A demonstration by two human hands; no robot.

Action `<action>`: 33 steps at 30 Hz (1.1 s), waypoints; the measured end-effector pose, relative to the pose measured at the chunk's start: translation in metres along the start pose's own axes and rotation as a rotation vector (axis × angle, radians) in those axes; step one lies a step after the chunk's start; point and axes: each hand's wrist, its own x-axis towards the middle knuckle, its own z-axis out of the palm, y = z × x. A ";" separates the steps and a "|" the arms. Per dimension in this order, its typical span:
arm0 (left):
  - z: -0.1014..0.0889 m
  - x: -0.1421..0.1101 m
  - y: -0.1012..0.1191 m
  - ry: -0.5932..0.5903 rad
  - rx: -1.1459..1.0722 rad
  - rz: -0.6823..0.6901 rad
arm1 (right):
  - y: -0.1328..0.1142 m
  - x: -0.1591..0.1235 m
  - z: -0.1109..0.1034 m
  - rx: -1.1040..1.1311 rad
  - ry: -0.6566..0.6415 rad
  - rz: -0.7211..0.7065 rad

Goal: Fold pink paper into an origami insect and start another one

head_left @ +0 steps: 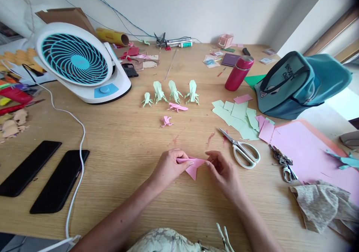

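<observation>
A folded piece of pink paper (193, 169) is held just above the wooden table, near its front. My left hand (171, 168) pinches its left part, thumb on top and fingers behind. One triangular flap points down toward me. My right hand (223, 171) has thumb and forefinger closed at the paper's right tip, its other fingers curled. Beyond the hands lie a small pink origami figure (166, 121) and a longer pink origami insect (178, 107). Several pale green origami insects (159, 92) stand in a row behind them.
White-handled scissors (243, 151) lie right of my right hand, near green paper pieces (238, 111), keys (283, 162) and a pink sheet (303, 143). A red bottle (238, 74) and teal bag (297, 83) stand behind. Leftward are a fan (81, 65), its cable (82, 140) and two black phones (60, 181).
</observation>
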 end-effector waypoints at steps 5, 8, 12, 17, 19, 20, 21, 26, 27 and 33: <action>-0.015 -0.016 0.003 -0.032 0.180 -0.165 | -0.008 -0.012 0.003 -0.138 0.109 -0.229; -0.016 -0.026 0.001 -0.023 0.255 -0.157 | -0.016 -0.020 0.009 -0.144 -0.109 -0.286; -0.013 -0.033 -0.007 0.000 0.156 -0.202 | -0.022 -0.026 0.017 -0.169 -0.285 -0.316; -0.021 -0.034 -0.012 -0.112 -0.297 -0.356 | -0.021 -0.030 0.023 -0.274 -0.308 -0.327; -0.026 -0.034 -0.013 -0.125 -0.395 -0.365 | -0.020 -0.030 0.025 -0.303 -0.301 -0.354; -0.028 -0.035 -0.013 -0.138 -0.415 -0.358 | -0.019 -0.030 0.025 -0.312 -0.297 -0.365; -0.030 -0.035 -0.013 -0.155 -0.414 -0.346 | -0.019 -0.029 0.025 -0.320 -0.294 -0.370; -0.034 -0.036 -0.013 -0.144 -0.155 -0.140 | -0.021 -0.027 0.025 -0.339 -0.280 -0.351; -0.033 -0.035 -0.013 -0.121 -0.132 -0.095 | -0.022 -0.027 0.025 -0.339 -0.279 -0.350; -0.017 -0.032 -0.016 -0.095 -0.272 -0.035 | -0.020 -0.027 0.025 -0.312 -0.287 -0.328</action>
